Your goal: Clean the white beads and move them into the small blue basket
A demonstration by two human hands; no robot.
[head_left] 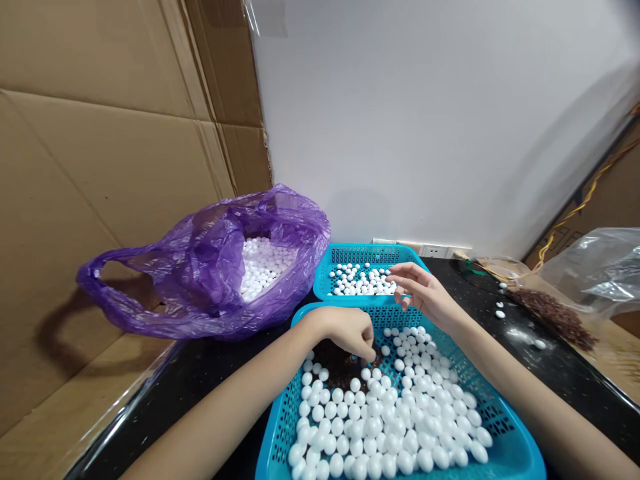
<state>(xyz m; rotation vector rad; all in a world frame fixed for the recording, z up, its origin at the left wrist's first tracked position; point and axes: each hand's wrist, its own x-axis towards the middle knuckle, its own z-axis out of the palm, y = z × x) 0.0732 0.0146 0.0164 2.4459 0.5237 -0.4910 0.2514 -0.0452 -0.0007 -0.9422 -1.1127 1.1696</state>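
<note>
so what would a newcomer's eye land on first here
Probably the purple bag at left, its open mouth showing a heap of white balls. Next, the near blue basket in front, crowded with more white balls, with the left hand bent down into it. The right hand, fingers spread, is near the far blue basket.

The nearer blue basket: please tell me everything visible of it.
The nearer basket looks like blue plastic, rectangular, with perforated walls. It stands on the black counter, in front of the farther basket. White balls cover much of its floor, with dark brown bits at far left. The left hand reaches inside; the right hand is raised near its far right corner.
</note>
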